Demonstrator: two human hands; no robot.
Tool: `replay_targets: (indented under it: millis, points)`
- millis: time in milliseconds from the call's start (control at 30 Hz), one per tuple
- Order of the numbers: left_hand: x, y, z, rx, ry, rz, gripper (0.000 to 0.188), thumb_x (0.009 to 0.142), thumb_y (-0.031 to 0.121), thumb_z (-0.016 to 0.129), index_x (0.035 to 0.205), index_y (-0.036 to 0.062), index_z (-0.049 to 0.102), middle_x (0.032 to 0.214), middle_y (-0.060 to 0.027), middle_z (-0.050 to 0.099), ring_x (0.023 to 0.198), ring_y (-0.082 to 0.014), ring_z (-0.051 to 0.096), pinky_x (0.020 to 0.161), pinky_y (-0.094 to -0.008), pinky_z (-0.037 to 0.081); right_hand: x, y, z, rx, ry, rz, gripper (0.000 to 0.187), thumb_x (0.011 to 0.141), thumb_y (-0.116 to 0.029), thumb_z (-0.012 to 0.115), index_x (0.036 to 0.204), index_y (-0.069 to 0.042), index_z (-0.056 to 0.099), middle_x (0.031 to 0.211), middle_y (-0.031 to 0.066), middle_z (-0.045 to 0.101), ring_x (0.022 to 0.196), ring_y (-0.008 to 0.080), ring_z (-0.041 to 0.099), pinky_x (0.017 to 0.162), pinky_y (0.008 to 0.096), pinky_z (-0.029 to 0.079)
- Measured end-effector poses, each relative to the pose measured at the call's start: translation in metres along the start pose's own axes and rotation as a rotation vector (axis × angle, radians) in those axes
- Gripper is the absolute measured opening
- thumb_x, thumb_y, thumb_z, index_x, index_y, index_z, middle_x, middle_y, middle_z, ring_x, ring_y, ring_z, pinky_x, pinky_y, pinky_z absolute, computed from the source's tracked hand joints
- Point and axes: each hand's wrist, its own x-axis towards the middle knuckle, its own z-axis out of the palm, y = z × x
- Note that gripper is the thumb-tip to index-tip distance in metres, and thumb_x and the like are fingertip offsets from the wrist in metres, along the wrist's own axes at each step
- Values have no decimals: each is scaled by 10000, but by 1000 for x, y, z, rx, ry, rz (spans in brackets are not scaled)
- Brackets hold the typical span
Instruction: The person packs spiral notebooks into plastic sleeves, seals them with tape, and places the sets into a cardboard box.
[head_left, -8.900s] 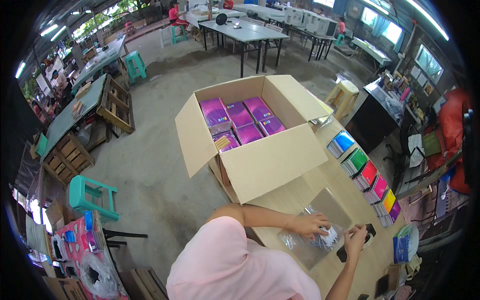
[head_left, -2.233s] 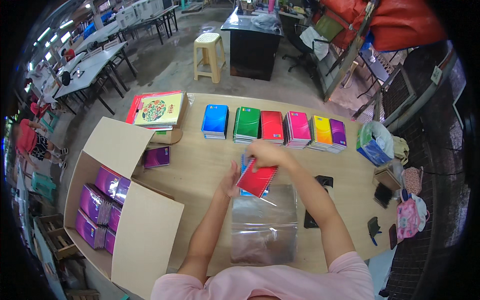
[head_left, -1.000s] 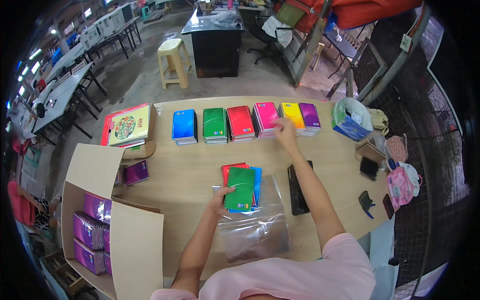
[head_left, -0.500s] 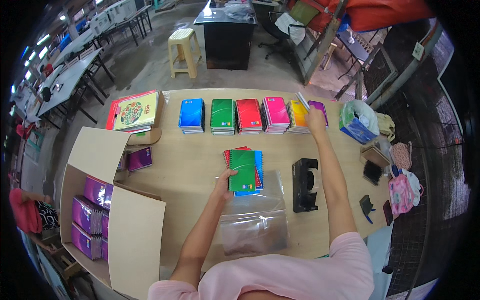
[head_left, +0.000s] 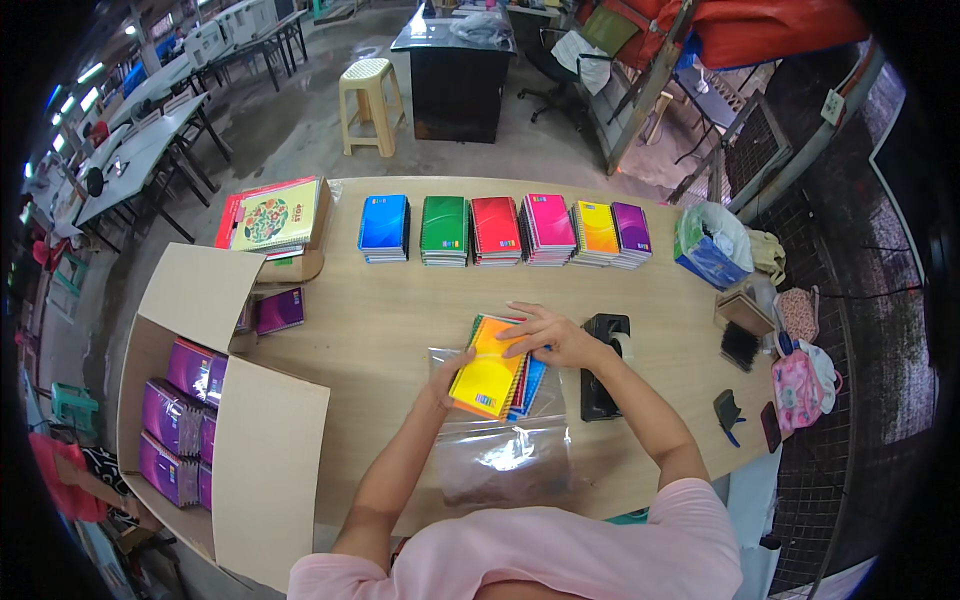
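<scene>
Over the middle of the table, my left hand (head_left: 447, 380) grips the left side of a fanned bundle of spiral notebooks. A yellow notebook (head_left: 485, 372) lies on top; edges of red and blue notebooks (head_left: 533, 385) show beneath it, along with a bit of green. My right hand (head_left: 560, 340) reaches across the bundle's upper right, fingers spread on the yellow cover. Under the bundle lies a clear plastic bag (head_left: 505, 465). A black tape dispenser (head_left: 598, 400) stands right of the bundle, partly hidden by my right forearm.
Stacks of blue (head_left: 384, 225), green (head_left: 444, 228), red (head_left: 496, 230), pink (head_left: 548, 228), yellow (head_left: 596, 232) and purple notebooks (head_left: 632, 232) line the far side. An open carton (head_left: 270, 470) at left holds wrapped purple notebooks. At right are a brush (head_left: 741, 345) and a pink bag (head_left: 800, 385).
My right hand has come back from the yellow stack to the bundle. A yellow notebook now covers the green one. The bundle has tilted and sits slightly lower.
</scene>
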Motion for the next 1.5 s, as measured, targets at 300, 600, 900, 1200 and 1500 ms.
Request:
replay_targets:
  millis: [300,600,900,1200,1500]
  points:
    - [7,-23,-11,-44,165,101,486,839,137,660,1275,-16,509,1182,-175,632,1076,-314,637,956,-470,518,22,154,-21,-915,616,507,375,756,-72,636,1126,-89,693,1181,160,617,1182,356,538,1035,440,421]
    - [2,-1,-14,14,380,272,458,843,97,657,1258,-21,501,1155,-161,639,1040,-292,650,925,-440,543,1,149,-36,-521,768,556,339,774,9,611,1096,-47,699,962,116,676,942,297,644,801,403,503]
    - [17,-15,5,-190,243,386,452,865,122,669,1265,11,489,1169,-137,629,1009,-266,664,881,-425,565,-9,-30,31,-611,601,67,282,757,-59,698,1039,-55,715,1012,128,707,947,305,681,862,398,539]
    - [9,-39,-12,160,352,373,483,770,49,691,1214,22,503,1090,-118,627,971,-255,664,877,-428,569,-62,96,-67,-290,1035,809,237,803,-254,725,893,-34,732,927,156,723,900,284,688,817,364,516]
    - [14,-42,-10,260,375,349,538,733,64,728,1216,33,494,1070,-99,621,943,-220,656,827,-382,564,-89,234,-145,-324,1014,1824,559,741,-414,796,1148,-60,649,1418,149,418,1286,350,431,981,552,448]
